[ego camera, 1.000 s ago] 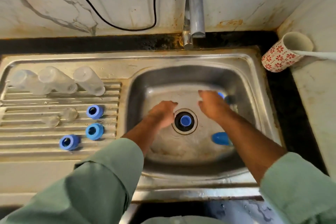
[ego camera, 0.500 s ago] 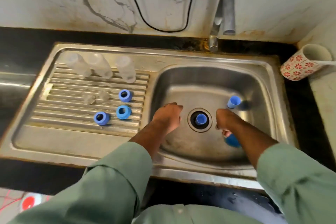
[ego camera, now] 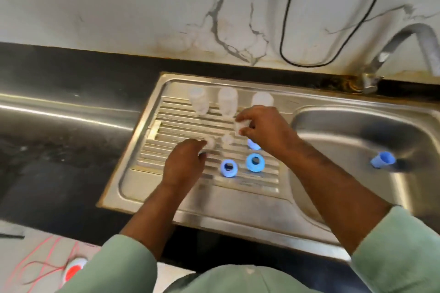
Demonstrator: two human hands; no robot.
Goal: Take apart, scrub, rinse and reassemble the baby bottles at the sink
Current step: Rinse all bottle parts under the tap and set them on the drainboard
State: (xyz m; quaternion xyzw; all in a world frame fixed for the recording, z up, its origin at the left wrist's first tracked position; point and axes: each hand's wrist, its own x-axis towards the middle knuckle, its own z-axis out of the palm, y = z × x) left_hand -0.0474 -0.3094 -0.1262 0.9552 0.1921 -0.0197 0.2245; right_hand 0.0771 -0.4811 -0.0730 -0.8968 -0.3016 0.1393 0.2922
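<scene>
- At the far left, the dark surface (ego camera: 59,93) runs along beside the steel drainboard (ego camera: 238,195).
- Three clear bottle bodies lie side by side at the back of the drainboard: the left bottle (ego camera: 198,100), the middle bottle (ego camera: 227,100) and the right bottle (ego camera: 262,99), whose near end is hidden behind your right hand.
- Your left hand (ego camera: 183,164) rests over the ribbed part of the drainboard, its fingers (ego camera: 202,144) curled against a small clear teat (ego camera: 210,143); motion blur keeps you from telling whether they truly pinch it.
- Just right of that, a second clear teat (ego camera: 228,138) sits loose on the ribs, between your two hands.
- Your right hand (ego camera: 264,128) hovers over the back of the ribs, fingers closed in a pinch on a small clear piece (ego camera: 240,126), probably another teat.
- Three blue screw rings sit on the ribs: one (ego camera: 229,168) near your left hand, one (ego camera: 255,162) just beside it, and a third (ego camera: 253,145) half hidden under your right hand.
- Further right, the sink basin (ego camera: 333,126) holds a blue cap (ego camera: 382,160) lying on its side against the right wall.
- The tap (ego camera: 404,38) rises at the back right, with a black cable (ego camera: 289,19) hanging on the marble wall just left of it.
</scene>
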